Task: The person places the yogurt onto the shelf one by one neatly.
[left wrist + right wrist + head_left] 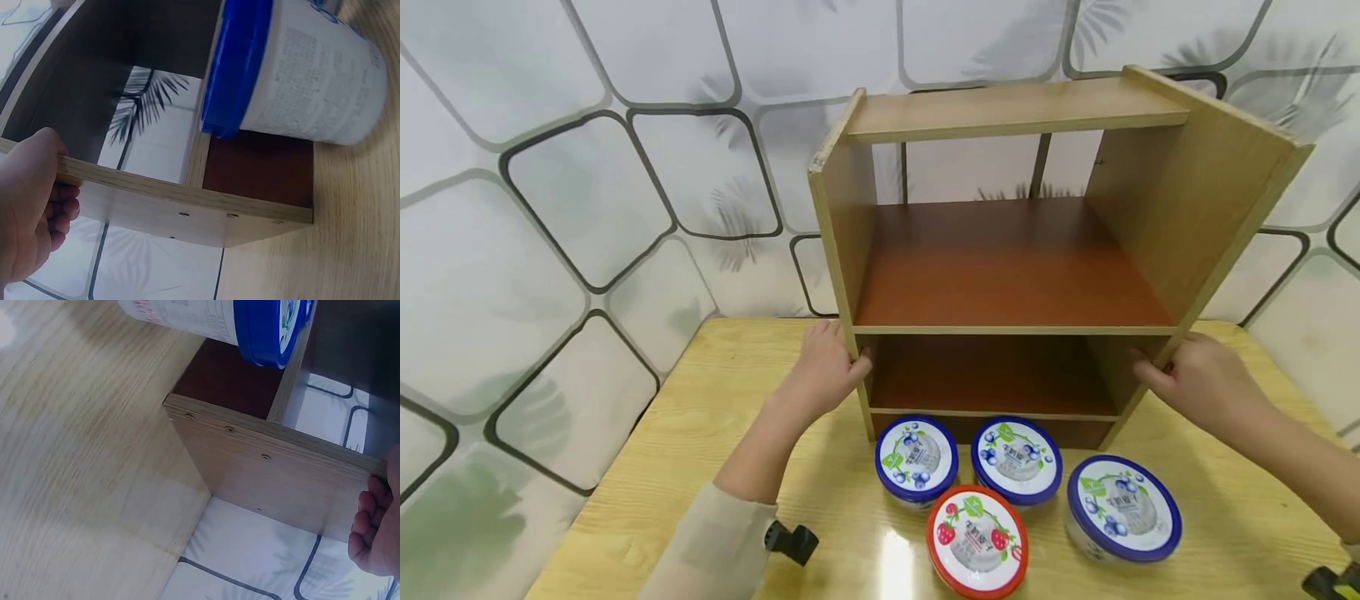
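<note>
A wooden shelf unit [1015, 304] with reddish-brown boards stands upright on the table, open at the front. My left hand [826, 365] grips the front edge of its left side panel, thumb inside and fingers outside. On the opposite panel my right hand [1206, 383] holds the edge the same way, at about the same height. In front of the unit's base are round tubs: a blue-lidded tub [917, 460], a second blue-lidded tub [1017, 460], a third blue-lidded tub [1123, 508] to the right, and a red-lidded tub [977, 542] with strawberries nearest me.
The light wood table [700, 442] meets a patterned wall [572, 208] behind and at the left. A blue-lidded tub [312, 75] sits close before the shelf's base in the left wrist view. Screw heads [265, 457] dot the side panel.
</note>
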### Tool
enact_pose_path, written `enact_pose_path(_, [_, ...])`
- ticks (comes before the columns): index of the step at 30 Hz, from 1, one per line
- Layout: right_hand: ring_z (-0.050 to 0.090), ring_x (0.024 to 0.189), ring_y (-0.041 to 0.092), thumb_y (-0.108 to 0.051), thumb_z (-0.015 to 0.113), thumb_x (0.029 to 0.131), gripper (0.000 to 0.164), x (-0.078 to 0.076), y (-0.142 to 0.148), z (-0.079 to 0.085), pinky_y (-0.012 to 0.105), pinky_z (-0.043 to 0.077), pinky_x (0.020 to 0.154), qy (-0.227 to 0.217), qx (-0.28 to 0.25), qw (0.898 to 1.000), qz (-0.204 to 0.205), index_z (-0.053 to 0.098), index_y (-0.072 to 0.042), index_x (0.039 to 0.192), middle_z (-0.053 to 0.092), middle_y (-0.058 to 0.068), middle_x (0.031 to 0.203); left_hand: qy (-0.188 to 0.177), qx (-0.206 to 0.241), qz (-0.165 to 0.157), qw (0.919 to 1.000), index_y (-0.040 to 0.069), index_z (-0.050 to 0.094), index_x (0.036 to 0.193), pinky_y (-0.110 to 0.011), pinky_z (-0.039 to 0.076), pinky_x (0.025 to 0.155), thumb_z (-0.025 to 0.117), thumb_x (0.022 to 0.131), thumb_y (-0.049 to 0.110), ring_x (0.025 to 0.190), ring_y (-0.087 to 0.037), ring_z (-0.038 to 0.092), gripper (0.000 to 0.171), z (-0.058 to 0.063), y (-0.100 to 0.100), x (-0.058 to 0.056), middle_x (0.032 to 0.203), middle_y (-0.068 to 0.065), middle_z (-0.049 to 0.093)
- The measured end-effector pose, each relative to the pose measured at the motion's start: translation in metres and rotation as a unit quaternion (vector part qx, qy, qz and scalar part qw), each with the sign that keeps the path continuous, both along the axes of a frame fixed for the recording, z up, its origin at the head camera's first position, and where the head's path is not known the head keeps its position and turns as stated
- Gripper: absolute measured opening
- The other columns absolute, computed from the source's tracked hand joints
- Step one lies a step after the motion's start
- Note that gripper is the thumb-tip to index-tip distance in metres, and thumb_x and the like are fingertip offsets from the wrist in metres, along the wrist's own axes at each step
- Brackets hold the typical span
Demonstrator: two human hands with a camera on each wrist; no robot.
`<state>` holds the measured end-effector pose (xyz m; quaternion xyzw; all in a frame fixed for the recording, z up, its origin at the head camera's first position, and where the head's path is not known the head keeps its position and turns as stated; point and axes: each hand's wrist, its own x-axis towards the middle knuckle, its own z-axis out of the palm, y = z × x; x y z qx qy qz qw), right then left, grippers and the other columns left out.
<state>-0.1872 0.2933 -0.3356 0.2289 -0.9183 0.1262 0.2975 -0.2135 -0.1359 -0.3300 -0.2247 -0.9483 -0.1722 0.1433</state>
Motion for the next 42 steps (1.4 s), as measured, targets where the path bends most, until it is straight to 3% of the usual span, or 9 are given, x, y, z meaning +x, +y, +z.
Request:
enact_pose_path(7, [0.039, 0.052, 0.01, -0.014, 0.065, 0.08, 0.014, -0.002, -0.002, -0.003, 0.027, 0.029, 0.044, 0.011, -0.001, 1.0, 0.012, 0.06, -0.005, 0.071, 0.042, -0.009, 0.051, 0.001, 0.008, 0.007, 0.9999, 0.009, 0.056, 0.107, -0.039, 0.032, 0.077, 0.046, 0.087, 0.022, 0.084, -0.025, 0.042, 0.026, -0.002, -0.001, 0.007, 0.099, -0.007, 0.058])
enact_pose_path(13, [0.041, 0.049, 0.009, -0.017, 0.068, 0.078, 0.017, 0.0, 0.003, 0.007, 0.026, 0.032, 0.042, -0.039, 0.011, 0.999, -0.016, 0.06, -0.004, 0.07, 0.048, -0.005, 0.051, 0.017, -0.001, 0.01, 0.9998, 0.009, 0.056, 0.103, -0.039, 0.033, 0.075, 0.047, 0.088, 0.022, 0.082, -0.025, 0.043, 0.023, 0.0, 0.003, 0.004, 0.095, -0.008, 0.057])
enact_pose_path(18, [0.039, 0.049, 0.01, -0.018, 0.067, 0.079, 0.021, 0.002, 0.003, 0.01, 0.027, 0.029, 0.043, -0.077, 0.014, 0.996, -0.045, 0.058, -0.005, 0.067, 0.043, -0.006, 0.048, 0.038, -0.007, 0.019, 0.9991, 0.008, 0.058, 0.104, -0.041, 0.037, 0.076, 0.05, 0.088, 0.024, 0.083, -0.027, 0.047, 0.024, -0.002, 0.003, 0.003, 0.094, -0.008, 0.06])
enact_pose_path(24, [0.036, 0.051, 0.012, -0.019, 0.058, 0.088, 0.038, 0.001, 0.002, 0.007, 0.029, 0.027, 0.046, -0.076, 0.029, 0.996, -0.04, 0.044, -0.014, 0.054, 0.032, -0.01, 0.044, 0.041, 0.058, 0.007, 0.9974, 0.009, 0.06, 0.095, -0.045, 0.039, 0.082, 0.056, 0.088, 0.023, 0.082, -0.026, 0.052, 0.016, -0.007, 0.002, 0.004, 0.077, -0.004, 0.057])
enact_pose_path(30, [0.037, 0.054, 0.014, -0.02, 0.055, 0.09, 0.039, 0.002, 0.0, 0.006, 0.03, 0.029, 0.048, -0.062, 0.039, 0.997, -0.03, 0.042, -0.017, 0.054, 0.031, -0.009, 0.048, 0.021, 0.121, 0.005, 0.9924, 0.003, 0.057, 0.09, -0.044, 0.039, 0.08, 0.062, 0.089, 0.023, 0.081, -0.026, 0.051, 0.021, -0.009, -0.001, 0.014, 0.08, -0.009, 0.058])
enact_pose_path(36, [0.041, 0.054, 0.015, -0.019, 0.056, 0.09, 0.034, 0.002, 0.002, 0.005, 0.034, 0.033, 0.049, -0.053, 0.032, 0.998, -0.02, 0.047, -0.014, 0.057, 0.035, -0.009, 0.048, 0.04, 0.13, -0.008, 0.9907, 0.0, 0.054, 0.085, -0.044, 0.038, 0.076, 0.065, 0.085, 0.021, 0.08, -0.028, 0.048, 0.024, -0.013, -0.002, 0.022, 0.08, -0.011, 0.054])
enact_pose_path(42, [0.04, 0.054, 0.016, -0.021, 0.054, 0.092, 0.035, 0.0, 0.003, 0.004, 0.036, 0.034, 0.05, -0.063, 0.034, 0.997, -0.024, 0.045, -0.015, 0.058, 0.032, -0.009, 0.048, 0.056, 0.136, -0.016, 0.989, -0.002, 0.056, 0.094, -0.045, 0.038, 0.078, 0.067, 0.08, 0.021, 0.083, -0.029, 0.049, 0.028, -0.018, -0.004, 0.027, 0.085, -0.012, 0.055])
